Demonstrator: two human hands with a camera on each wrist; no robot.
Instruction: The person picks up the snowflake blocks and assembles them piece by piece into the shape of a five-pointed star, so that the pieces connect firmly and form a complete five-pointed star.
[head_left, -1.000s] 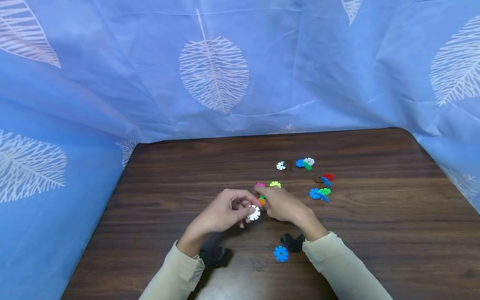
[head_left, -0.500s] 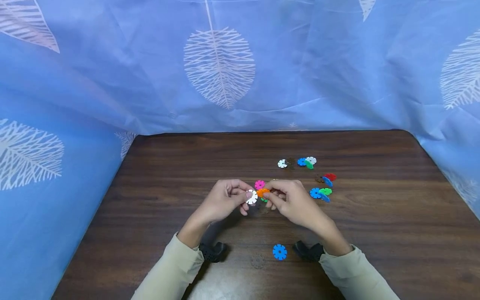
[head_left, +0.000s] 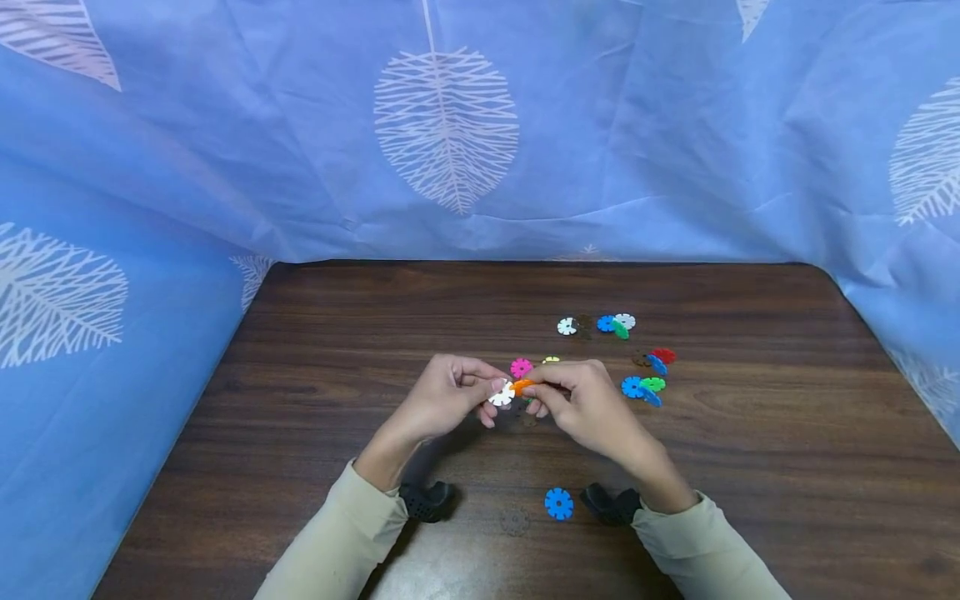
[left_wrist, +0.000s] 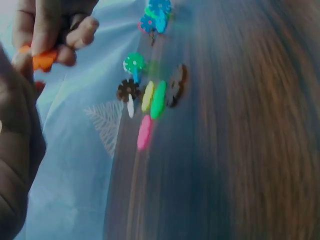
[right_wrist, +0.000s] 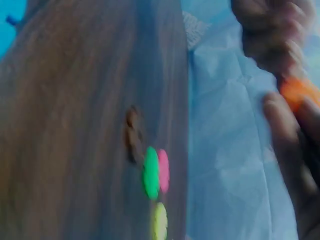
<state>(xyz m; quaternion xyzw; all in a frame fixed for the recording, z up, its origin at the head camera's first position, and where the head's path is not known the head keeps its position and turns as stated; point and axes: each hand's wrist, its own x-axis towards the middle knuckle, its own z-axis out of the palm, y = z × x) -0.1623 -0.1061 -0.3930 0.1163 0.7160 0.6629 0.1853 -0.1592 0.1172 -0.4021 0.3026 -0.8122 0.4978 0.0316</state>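
Between thumb and fingers my left hand (head_left: 450, 398) pinches a white notched disc (head_left: 502, 394), its flat face turned toward the head camera. My right hand (head_left: 596, 408) pinches an orange notched disc (head_left: 522, 387), seen nearly edge-on and meeting the white one at its right side. Both hands are raised over the table. Just behind them lie a pink disc (head_left: 521, 367) and a yellow disc (head_left: 551, 360), the latter partly covered by the right hand. A green disc (left_wrist: 159, 100) and brown discs (left_wrist: 176, 86) lie close by in the left wrist view.
A blue disc (head_left: 558, 503) lies near me on the brown wooden table (head_left: 337, 317), beside a faint clear disc (head_left: 515, 522). Joined clusters of discs (head_left: 643, 388) sit at the right and back. A blue leaf-print cloth (head_left: 315, 150) hangs behind the table.
My right hand took up the orange disc from the table and brought it against the white disc. The orange disc has turned nearly edge-on; my left hand rose slightly.
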